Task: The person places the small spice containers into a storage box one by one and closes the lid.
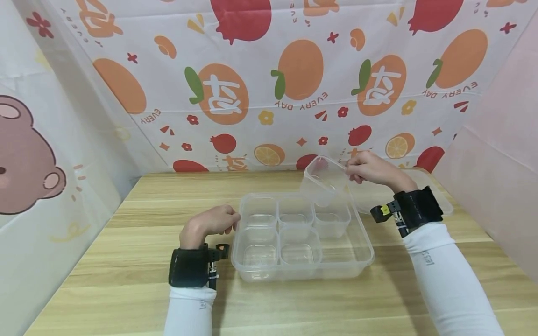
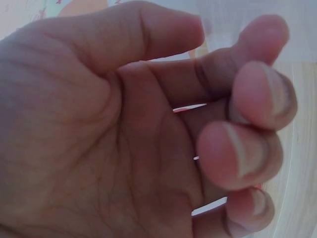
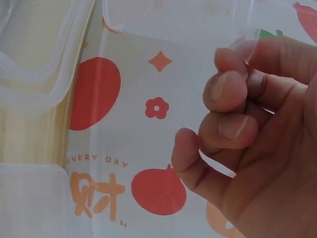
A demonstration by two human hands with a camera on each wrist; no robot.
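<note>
A clear plastic tray (image 1: 302, 275) lies mid-table and holds several small clear cups (image 1: 294, 212) in two rows; its front right corner has no cup. My right hand (image 1: 370, 170) pinches the rim of another small clear cup (image 1: 321, 179) and holds it tilted above the tray's back right part. In the right wrist view, the fingers (image 3: 233, 94) curl on that cup's (image 3: 173, 20) thin wall. My left hand (image 1: 212, 224) rests on the table against the tray's left rim. Its fingers (image 2: 247, 153) are loosely curled with nothing in them.
A clear lid (image 1: 446, 205) lies flat at the back right, partly behind my right wrist. Fruit-print cloth walls close in the wooden table (image 1: 126, 280) at the back and on both sides.
</note>
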